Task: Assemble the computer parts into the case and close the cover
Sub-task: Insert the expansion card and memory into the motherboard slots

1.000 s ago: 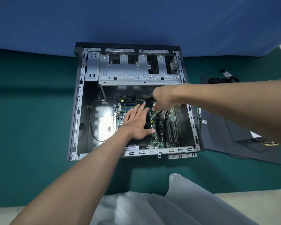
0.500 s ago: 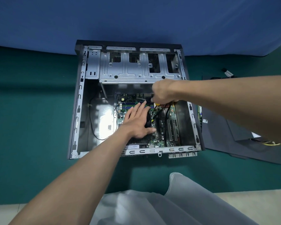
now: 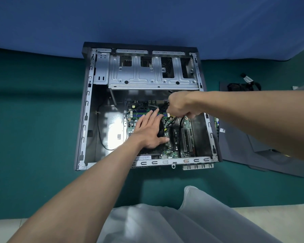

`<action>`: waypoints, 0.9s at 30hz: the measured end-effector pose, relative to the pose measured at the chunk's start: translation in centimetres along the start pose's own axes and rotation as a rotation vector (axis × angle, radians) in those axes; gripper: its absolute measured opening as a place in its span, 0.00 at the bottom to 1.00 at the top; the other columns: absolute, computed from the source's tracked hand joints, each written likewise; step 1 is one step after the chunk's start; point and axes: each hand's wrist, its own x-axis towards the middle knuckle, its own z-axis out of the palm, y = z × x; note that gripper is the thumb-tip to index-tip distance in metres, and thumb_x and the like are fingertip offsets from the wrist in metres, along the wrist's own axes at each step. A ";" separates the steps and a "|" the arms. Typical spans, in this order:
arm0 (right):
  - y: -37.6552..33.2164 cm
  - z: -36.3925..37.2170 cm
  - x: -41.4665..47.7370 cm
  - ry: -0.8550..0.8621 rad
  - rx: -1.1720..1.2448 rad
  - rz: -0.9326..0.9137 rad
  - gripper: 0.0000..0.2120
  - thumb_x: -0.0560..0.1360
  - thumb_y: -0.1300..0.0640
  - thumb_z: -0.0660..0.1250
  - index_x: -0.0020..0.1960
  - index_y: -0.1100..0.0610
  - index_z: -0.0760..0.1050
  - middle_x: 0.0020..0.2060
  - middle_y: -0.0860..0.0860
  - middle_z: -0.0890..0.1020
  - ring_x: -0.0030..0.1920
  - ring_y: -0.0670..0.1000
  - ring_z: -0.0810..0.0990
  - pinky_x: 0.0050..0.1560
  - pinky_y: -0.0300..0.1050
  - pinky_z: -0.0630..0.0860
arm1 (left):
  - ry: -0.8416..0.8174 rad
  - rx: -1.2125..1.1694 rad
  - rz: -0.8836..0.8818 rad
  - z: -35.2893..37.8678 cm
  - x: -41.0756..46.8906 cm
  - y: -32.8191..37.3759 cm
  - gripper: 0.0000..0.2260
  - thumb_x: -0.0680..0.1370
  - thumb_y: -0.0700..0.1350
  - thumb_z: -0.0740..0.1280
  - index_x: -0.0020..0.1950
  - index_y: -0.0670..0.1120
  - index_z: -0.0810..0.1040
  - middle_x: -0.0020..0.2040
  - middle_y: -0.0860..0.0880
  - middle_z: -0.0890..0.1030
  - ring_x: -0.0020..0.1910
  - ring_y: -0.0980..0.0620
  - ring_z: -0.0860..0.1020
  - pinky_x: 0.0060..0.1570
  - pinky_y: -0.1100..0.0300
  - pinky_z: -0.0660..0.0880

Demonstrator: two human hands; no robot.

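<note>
An open computer case (image 3: 85, 123) lies flat on the green mat, its metal drive cage (image 3: 147, 74) at the far end. The green motherboard (image 3: 186, 137) sits inside. My left hand (image 3: 148, 130) lies flat with straight fingers on the black CPU cooler fan (image 3: 161, 128), mostly hiding it. My right hand (image 3: 179, 106) is curled above the board's far side and grips a bundle of black cables (image 3: 180, 127) that hang down over the board. What the cables end in is hidden by the fist.
The dark grey side cover (image 3: 244, 148) lies on the mat right of the case, with a black cable bundle (image 3: 242, 86) beyond it. A thin black wire (image 3: 100, 135) loops across the case floor at left. White cloth (image 3: 174, 223) covers my lap.
My right hand with the cables has shifted slightly toward the drive cage and back. My left hand has stayed on the fan.
</note>
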 end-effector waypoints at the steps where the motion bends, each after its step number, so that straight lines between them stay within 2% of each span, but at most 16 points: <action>1: -0.2 0.0 -0.2 -0.038 -0.083 -0.026 0.10 0.81 0.58 0.59 0.44 0.63 0.71 0.32 0.55 0.73 0.27 0.51 0.70 0.21 0.37 0.67 | 0.003 0.004 0.000 -0.1 0.0 0.0 0.41 0.77 0.63 0.63 0.79 0.53 0.39 0.77 0.57 0.32 0.75 0.57 0.31 0.65 0.59 0.28; 3: -0.3 0.3 -0.6 0.014 -0.383 -0.155 0.06 0.80 0.59 0.60 0.51 0.62 0.69 0.34 0.54 0.71 0.30 0.51 0.72 0.23 0.40 0.68 | -0.004 0.011 -0.003 -0.1 0.1 -0.1 0.42 0.77 0.63 0.63 0.79 0.53 0.38 0.77 0.56 0.32 0.75 0.57 0.31 0.65 0.59 0.28; 5: 0.0 0.3 -0.9 0.214 -0.762 -0.363 0.02 0.78 0.62 0.59 0.47 0.57 0.67 0.32 0.52 0.67 0.32 0.52 0.70 0.24 0.41 0.63 | -0.008 0.014 -0.007 0.0 0.1 0.0 0.42 0.77 0.63 0.62 0.79 0.52 0.38 0.77 0.56 0.32 0.74 0.57 0.31 0.65 0.60 0.28; 6: 0.3 0.1 -1.0 0.305 -0.884 -0.467 0.04 0.78 0.62 0.59 0.44 0.56 0.66 0.31 0.52 0.66 0.32 0.53 0.70 0.25 0.42 0.64 | -0.008 0.010 -0.006 0.0 0.2 0.0 0.42 0.77 0.63 0.62 0.79 0.52 0.38 0.77 0.56 0.32 0.74 0.57 0.31 0.65 0.60 0.28; 8: 1.2 0.0 -0.7 0.333 -0.985 -0.601 0.06 0.78 0.61 0.58 0.42 0.57 0.69 0.31 0.53 0.70 0.31 0.55 0.72 0.29 0.46 0.70 | -0.009 0.006 -0.005 0.1 0.2 0.0 0.42 0.77 0.63 0.62 0.78 0.53 0.38 0.77 0.56 0.31 0.74 0.57 0.31 0.64 0.60 0.27; 10: 1.6 0.1 -0.2 0.335 -0.952 -0.616 0.10 0.79 0.59 0.58 0.39 0.58 0.71 0.28 0.52 0.70 0.27 0.53 0.71 0.28 0.44 0.68 | -0.002 0.011 -0.003 0.1 0.2 -0.1 0.41 0.77 0.63 0.62 0.78 0.53 0.38 0.77 0.56 0.31 0.74 0.57 0.31 0.65 0.60 0.28; 11: 1.6 0.3 0.0 0.335 -0.828 -0.560 0.13 0.79 0.58 0.58 0.36 0.58 0.69 0.27 0.53 0.69 0.26 0.52 0.69 0.28 0.43 0.66 | 0.002 0.010 0.002 0.1 0.3 -0.1 0.41 0.77 0.63 0.62 0.79 0.53 0.39 0.77 0.56 0.31 0.74 0.57 0.31 0.65 0.59 0.28; 13: 1.0 0.6 0.6 0.302 -0.446 -0.326 0.15 0.80 0.57 0.58 0.35 0.58 0.67 0.31 0.55 0.71 0.30 0.52 0.71 0.32 0.42 0.68 | 0.003 0.005 0.006 0.1 0.2 -0.1 0.41 0.77 0.63 0.63 0.79 0.53 0.40 0.77 0.57 0.31 0.75 0.57 0.31 0.65 0.59 0.28; 15: 0.4 0.5 1.0 0.229 -0.221 -0.109 0.11 0.80 0.59 0.58 0.41 0.62 0.70 0.36 0.55 0.73 0.35 0.54 0.74 0.35 0.41 0.71 | -0.001 -0.002 0.006 0.1 0.2 -0.1 0.41 0.77 0.63 0.63 0.79 0.54 0.40 0.77 0.57 0.31 0.75 0.57 0.31 0.65 0.59 0.28; 17: -0.1 0.2 1.0 0.104 -0.170 -0.069 0.12 0.81 0.58 0.59 0.42 0.64 0.72 0.32 0.55 0.75 0.29 0.52 0.76 0.24 0.35 0.70 | -0.004 -0.005 0.002 0.1 0.1 -0.1 0.42 0.77 0.63 0.63 0.78 0.54 0.38 0.77 0.57 0.31 0.75 0.57 0.31 0.66 0.59 0.28; 18: -0.3 0.0 0.5 0.032 -0.197 -0.084 0.12 0.80 0.57 0.60 0.42 0.64 0.73 0.30 0.55 0.76 0.26 0.51 0.75 0.20 0.33 0.67 | -0.004 -0.001 -0.001 0.1 0.1 -0.1 0.42 0.77 0.63 0.63 0.78 0.54 0.37 0.77 0.57 0.31 0.74 0.57 0.31 0.66 0.59 0.28; 20: -0.5 -0.1 -0.5 0.005 -0.435 -0.180 0.07 0.79 0.58 0.61 0.50 0.62 0.73 0.36 0.56 0.78 0.28 0.51 0.75 0.21 0.37 0.67 | -0.006 0.009 -0.003 0.0 0.1 0.0 0.43 0.77 0.63 0.63 0.78 0.53 0.36 0.77 0.56 0.32 0.75 0.57 0.31 0.67 0.59 0.29; 22: -0.4 0.2 -1.3 0.173 -0.862 -0.368 0.06 0.79 0.62 0.60 0.54 0.60 0.73 0.43 0.56 0.79 0.36 0.54 0.77 0.30 0.43 0.70 | -0.006 0.018 -0.008 0.0 0.1 0.0 0.43 0.77 0.63 0.62 0.78 0.51 0.35 0.77 0.55 0.32 0.75 0.56 0.31 0.68 0.58 0.29; 23: -0.4 0.4 -1.4 0.265 -0.987 -0.471 0.06 0.79 0.61 0.58 0.53 0.59 0.73 0.45 0.56 0.79 0.39 0.57 0.78 0.34 0.45 0.72 | -0.008 0.020 -0.011 -0.1 0.1 0.0 0.44 0.77 0.63 0.62 0.78 0.51 0.34 0.77 0.54 0.31 0.75 0.56 0.31 0.68 0.58 0.29; 25: -0.1 0.5 -1.4 0.303 -1.042 -0.585 0.08 0.79 0.60 0.56 0.47 0.59 0.72 0.42 0.58 0.78 0.41 0.59 0.79 0.39 0.50 0.76 | -0.011 0.020 -0.012 0.0 0.2 0.0 0.44 0.77 0.63 0.62 0.78 0.51 0.33 0.77 0.55 0.31 0.74 0.56 0.31 0.67 0.59 0.29; 27: 0.1 0.6 -1.1 0.286 -0.909 -0.515 0.08 0.78 0.61 0.56 0.40 0.57 0.67 0.35 0.57 0.73 0.36 0.58 0.75 0.39 0.49 0.75 | -0.003 0.019 -0.007 0.0 0.1 -0.1 0.44 0.77 0.63 0.62 0.78 0.51 0.34 0.77 0.55 0.31 0.74 0.56 0.31 0.67 0.59 0.28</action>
